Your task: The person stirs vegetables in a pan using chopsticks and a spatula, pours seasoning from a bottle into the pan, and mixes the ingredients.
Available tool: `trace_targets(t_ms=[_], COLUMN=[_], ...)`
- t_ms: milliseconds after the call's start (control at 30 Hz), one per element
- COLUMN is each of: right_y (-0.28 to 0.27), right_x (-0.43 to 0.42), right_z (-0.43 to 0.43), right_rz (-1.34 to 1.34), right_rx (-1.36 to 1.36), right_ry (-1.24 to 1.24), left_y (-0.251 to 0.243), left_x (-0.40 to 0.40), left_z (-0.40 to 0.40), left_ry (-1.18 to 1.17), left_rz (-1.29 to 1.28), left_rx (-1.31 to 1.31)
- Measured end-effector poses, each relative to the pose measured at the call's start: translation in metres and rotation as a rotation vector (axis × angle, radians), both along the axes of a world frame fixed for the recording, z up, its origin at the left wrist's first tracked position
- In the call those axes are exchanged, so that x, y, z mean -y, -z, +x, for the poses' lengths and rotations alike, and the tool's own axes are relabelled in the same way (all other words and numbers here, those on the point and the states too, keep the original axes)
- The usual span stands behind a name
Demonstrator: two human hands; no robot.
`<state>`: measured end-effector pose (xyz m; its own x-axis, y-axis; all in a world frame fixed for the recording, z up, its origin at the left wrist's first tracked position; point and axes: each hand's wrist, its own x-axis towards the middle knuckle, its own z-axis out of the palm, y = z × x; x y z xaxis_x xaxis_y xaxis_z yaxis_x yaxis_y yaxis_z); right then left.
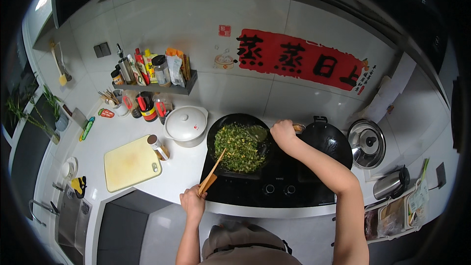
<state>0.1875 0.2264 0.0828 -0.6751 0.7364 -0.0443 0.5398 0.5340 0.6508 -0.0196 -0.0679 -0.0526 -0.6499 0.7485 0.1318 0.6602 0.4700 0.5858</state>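
Observation:
Chopped green leaves with yellow bits fill a black wok on the left side of the black hob. My left hand is closed around a pair of wooden chopsticks and what looks like the wok's wooden handle. The chopstick tips reach over the greens. On the wok's right, my right hand grips a spatula; its wooden handle end sticks out past the fist. The spatula's blade rests at the right edge of the greens.
Right of my right hand stands a second black pan, beside steel lids. A white lidded pot, a seasoning jar and a yellow cutting board lie to the left. Bottles crowd a wall shelf. A steel kettle sits far right.

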Motion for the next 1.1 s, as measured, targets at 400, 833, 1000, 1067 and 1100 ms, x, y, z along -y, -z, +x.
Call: trace_targets(t_ms=[400,833,1000,1067,1100], right_y=[0.061,0.048,0.011,-0.001,-0.009], right_x=[0.036,0.041,0.049,0.047,0.047], right_z=[-0.009,-0.004,0.000,-0.001,-0.003], right_rz=[-0.864,-0.108,0.226,0.264,0.300], right_rx=[-0.334,-0.486,-0.440,-0.331,-0.221], right_ry=[0.410,0.097,-0.320,-0.305,-0.297], left_y=[-0.010,-0.016,-0.009,-0.007,-0.006], left_x=[0.004,0.005,0.007,0.006,0.006], left_z=[0.000,0.003,0.001,0.001,0.001], left_ry=[0.029,0.060,0.050,0.045,0.049], left_rz=[0.008,0.035,0.044,0.050,0.050], left_rx=[-0.013,-0.010,-0.010,-0.032,-0.032])
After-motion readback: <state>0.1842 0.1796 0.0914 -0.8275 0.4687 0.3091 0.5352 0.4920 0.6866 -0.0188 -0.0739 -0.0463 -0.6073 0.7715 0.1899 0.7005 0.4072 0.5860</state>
